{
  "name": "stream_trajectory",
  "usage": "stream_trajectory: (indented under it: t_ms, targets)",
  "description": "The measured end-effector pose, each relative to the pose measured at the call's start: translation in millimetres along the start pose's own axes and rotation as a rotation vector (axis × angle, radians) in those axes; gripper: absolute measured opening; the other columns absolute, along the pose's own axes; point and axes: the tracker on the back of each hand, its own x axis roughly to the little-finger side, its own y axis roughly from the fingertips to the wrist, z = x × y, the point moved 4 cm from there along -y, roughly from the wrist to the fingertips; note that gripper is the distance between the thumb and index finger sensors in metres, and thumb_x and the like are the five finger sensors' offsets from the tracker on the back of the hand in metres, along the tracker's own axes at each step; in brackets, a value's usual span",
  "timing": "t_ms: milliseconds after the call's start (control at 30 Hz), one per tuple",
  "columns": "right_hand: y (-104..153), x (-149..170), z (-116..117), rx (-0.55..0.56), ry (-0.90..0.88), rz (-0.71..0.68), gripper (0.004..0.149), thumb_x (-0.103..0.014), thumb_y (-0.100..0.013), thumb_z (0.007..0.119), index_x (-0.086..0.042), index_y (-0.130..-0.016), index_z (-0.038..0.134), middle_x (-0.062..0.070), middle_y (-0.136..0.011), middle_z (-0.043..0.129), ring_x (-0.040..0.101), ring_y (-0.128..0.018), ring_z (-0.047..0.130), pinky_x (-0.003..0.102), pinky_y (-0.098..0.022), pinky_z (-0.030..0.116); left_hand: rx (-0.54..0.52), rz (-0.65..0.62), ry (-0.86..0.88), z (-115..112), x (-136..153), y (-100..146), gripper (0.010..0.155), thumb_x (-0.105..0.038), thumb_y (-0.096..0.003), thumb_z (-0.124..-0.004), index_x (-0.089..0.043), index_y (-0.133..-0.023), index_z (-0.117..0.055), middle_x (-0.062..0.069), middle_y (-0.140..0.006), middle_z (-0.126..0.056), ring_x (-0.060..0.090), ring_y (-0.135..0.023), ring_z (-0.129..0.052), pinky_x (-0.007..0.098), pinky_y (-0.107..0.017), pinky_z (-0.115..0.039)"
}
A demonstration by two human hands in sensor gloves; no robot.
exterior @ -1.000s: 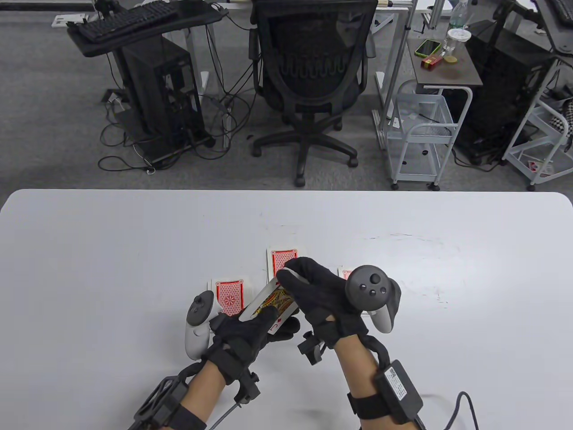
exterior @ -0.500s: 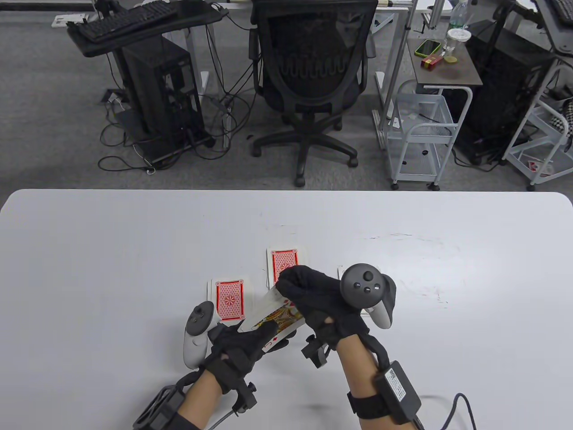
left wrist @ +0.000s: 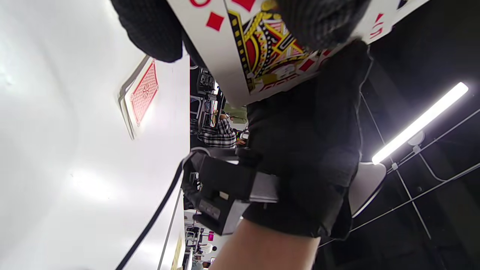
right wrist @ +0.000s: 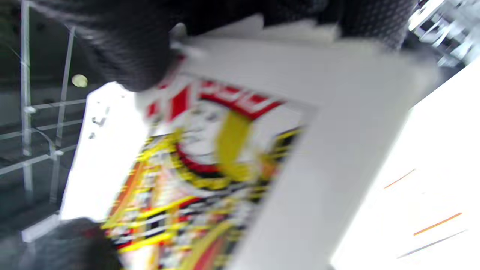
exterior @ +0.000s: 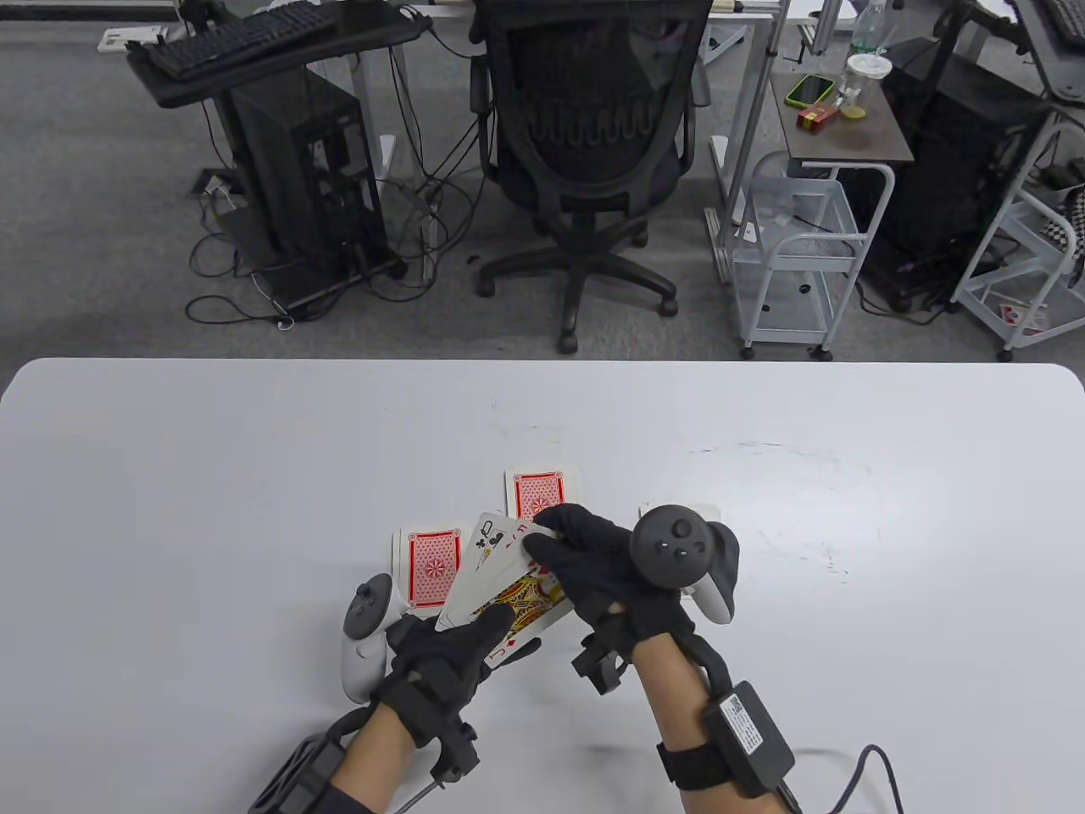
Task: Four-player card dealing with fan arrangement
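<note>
**Fan being opened in hand; three piles dealt on the bench**

Table view, nearest the person: the left hand grips the lower end of a small packet of face-up cards, thumb laid across the top card. The right hand pinches the packet's upper end between fingers and thumb. The packet is held above the white bench, not resting on it.

Condition of the held cards: they are partly spread. A queen of clubs juts out on the left of the spread, a red-pipped corner shows beside it, and a jack of diamonds court card lies on top, as the left wrist view confirms. The right wrist view is blurred and adds only a court-card face under the fingertips. How many cards the packet holds cannot be counted.

Beyond the hands, three face-down piles with red backs lie on the bench: a left pile, a centre pile just past the right fingertips, and a right pile largely hidden behind the right-hand tracker.

Assessment: dealing appears done, with the held packet judged to be the fourth share. Fanning is only begun on this share; the three piles remain squared and face down, so most of the arranging is still outstanding.
</note>
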Motion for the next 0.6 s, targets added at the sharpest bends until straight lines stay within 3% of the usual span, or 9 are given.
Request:
stream_trajectory:
  t_ms: [100, 200, 300, 367, 433, 533, 600]
  targets:
    - [-2.1, 8.3, 2.9, -0.039, -0.067, 0.013, 0.049, -0.026, -0.055, 0.076, -0.012, -0.1, 0.065, 0.009, -0.085, 0.082, 0.032, -0.066, 0.096, 0.066, -0.058, 0.063, -0.011, -0.004, 0.041, 6.1, 0.4, 0.3, 0.053, -0.04, -0.0537, -0.074, -0.043, -0.104, -0.057, -0.013, -0.106, -0.072, 0.027, -0.099, -0.078, 0.048, -0.068, -0.073]
    - [2.7, 24.4, 0.7, -0.004, -0.033, 0.134, 0.064, -0.049, -0.056, 0.075, -0.01, -0.104, 0.058, 0.012, -0.09, 0.075, 0.037, -0.071, 0.09, 0.066, -0.058, 0.062, -0.02, -0.012, 0.056, 9.3, 1.5, 0.8, 0.053, -0.04, -0.0538, -0.074, -0.044, -0.104, -0.056, -0.015, -0.107, -0.071, 0.027, -0.1, -0.077, 0.048, -0.069, -0.072]
    - [3.2, 29.7, 1.6, -0.016, 0.016, 0.171, 0.058, -0.056, -0.054, 0.075, -0.015, -0.095, 0.071, 0.006, -0.078, 0.084, 0.03, -0.055, 0.096, 0.063, -0.055, 0.067, -0.017, -0.022, 0.055, 7.5, 0.1, 0.6, 0.054, -0.04, -0.054, -0.074, -0.045, -0.104, -0.054, -0.016, -0.107, -0.07, 0.025, -0.1, -0.077, 0.047, -0.069, -0.072]
    - [1.3, 25.9, 5.0, -0.006, 0.002, 0.112, 0.049, -0.052, -0.053, 0.076, -0.017, -0.087, 0.078, 0.003, -0.067, 0.089, 0.024, -0.041, 0.098, 0.062, -0.053, 0.07, -0.012, -0.025, 0.076, 6.4, 1.5, 0.3, 0.054, -0.04, -0.0541, -0.074, -0.045, -0.104, -0.054, -0.017, -0.106, -0.071, 0.024, -0.1, -0.078, 0.046, -0.069, -0.072]
    - [-0.7, 20.4, 5.8, 0.019, 0.019, 0.029, 0.044, -0.046, -0.051, 0.077, -0.017, -0.084, 0.079, 0.001, -0.065, 0.09, 0.021, -0.035, 0.099, 0.061, -0.052, 0.07, -0.021, -0.031, 0.128, 7.0, 3.8, 1.4, 0.053, -0.041, -0.0545, -0.075, -0.045, -0.104, -0.055, -0.016, -0.105, -0.072, 0.023, -0.098, -0.08, 0.045, -0.069, -0.074]
    - [-2.5, 17.9, 7.6, -0.012, -0.071, -0.028, 0.045, -0.033, -0.05, 0.078, -0.017, -0.092, 0.075, 0.004, -0.076, 0.088, 0.024, -0.048, 0.102, 0.065, -0.056, 0.066, -0.036, -0.046, 0.171, 10.9, 4.1, 2.4, 0.052, -0.038, -0.0549, -0.076, -0.047, -0.103, -0.056, -0.017, -0.106, -0.071, 0.022, -0.098, -0.081, 0.045, -0.069, -0.074]
    - [-1.4, 24.8, 8.0, -0.031, -0.142, 0.021, 0.049, -0.036, -0.055, 0.077, -0.014, -0.098, 0.07, 0.008, -0.083, 0.085, 0.031, -0.061, 0.099, 0.067, -0.057, 0.063, -0.037, -0.054, 0.162, 11.7, 2.5, 2.9, 0.053, -0.038, -0.055, -0.076, -0.048, -0.103, -0.055, -0.018, -0.106, -0.071, 0.023, -0.099, -0.08, 0.045, -0.069, -0.074]
